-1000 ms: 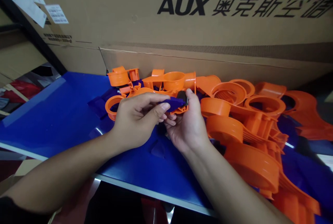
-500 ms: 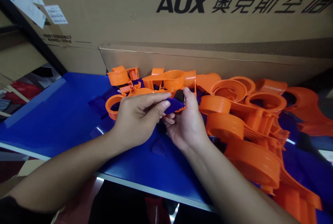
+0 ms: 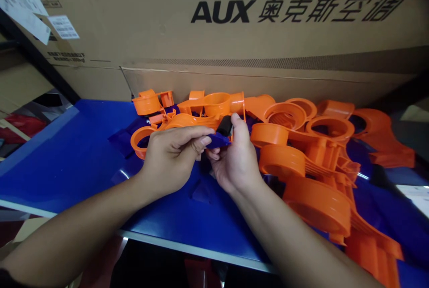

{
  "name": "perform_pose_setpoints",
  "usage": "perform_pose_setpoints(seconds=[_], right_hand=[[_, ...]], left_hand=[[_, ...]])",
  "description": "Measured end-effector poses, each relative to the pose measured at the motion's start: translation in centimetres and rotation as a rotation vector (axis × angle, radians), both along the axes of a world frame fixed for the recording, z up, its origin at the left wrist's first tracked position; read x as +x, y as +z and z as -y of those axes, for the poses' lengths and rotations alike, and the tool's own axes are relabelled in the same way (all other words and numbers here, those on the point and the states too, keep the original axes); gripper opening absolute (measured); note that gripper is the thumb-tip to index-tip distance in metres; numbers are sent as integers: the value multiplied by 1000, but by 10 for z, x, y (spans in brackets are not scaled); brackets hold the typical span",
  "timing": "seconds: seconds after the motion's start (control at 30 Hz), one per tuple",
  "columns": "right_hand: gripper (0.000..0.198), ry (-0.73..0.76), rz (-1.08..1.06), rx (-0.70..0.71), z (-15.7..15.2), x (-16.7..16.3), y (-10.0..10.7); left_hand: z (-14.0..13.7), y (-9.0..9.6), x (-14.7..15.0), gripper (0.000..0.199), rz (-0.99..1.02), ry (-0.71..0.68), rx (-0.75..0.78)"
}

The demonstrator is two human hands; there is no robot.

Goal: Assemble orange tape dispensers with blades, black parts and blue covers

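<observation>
Between the thumb and forefinger of the left hand, a dark blue piece is pinched, its plastic-looking body flat and tapered toward the right hand. In the right hand a black piece is held, short and rounded, with the thumb set beside it and the fingers curled beneath; how tightly they are closed cannot be told, since the grip is partly hidden. A thin orange edge is seen by the thumb. The dark blue piece is held above the desk, between the two hands, deep in colour, its near end covered by the left fingers. Around the hands, glossy orange parts are heaped, moulded into broad rings and ribbed, angular arms. On the smooth blue desk, bordered by a pale edge, a small triangular piece is laid. Behind, the heap is backed by a large brown cardboard box, printed in black with "AUX" and Chinese characters and pasted with white labels.
</observation>
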State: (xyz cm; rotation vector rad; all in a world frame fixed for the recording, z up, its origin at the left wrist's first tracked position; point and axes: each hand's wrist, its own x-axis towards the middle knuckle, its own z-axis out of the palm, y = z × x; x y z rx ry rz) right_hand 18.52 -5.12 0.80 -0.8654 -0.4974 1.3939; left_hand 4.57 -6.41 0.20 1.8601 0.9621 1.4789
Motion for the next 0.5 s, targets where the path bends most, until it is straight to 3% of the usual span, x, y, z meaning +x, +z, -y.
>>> perform_pose_setpoints(seconds=[0.5], right_hand=[[41,-9,3,26,0,-3,-4]], left_hand=[[-4,-5,2,17,10,21,-15]])
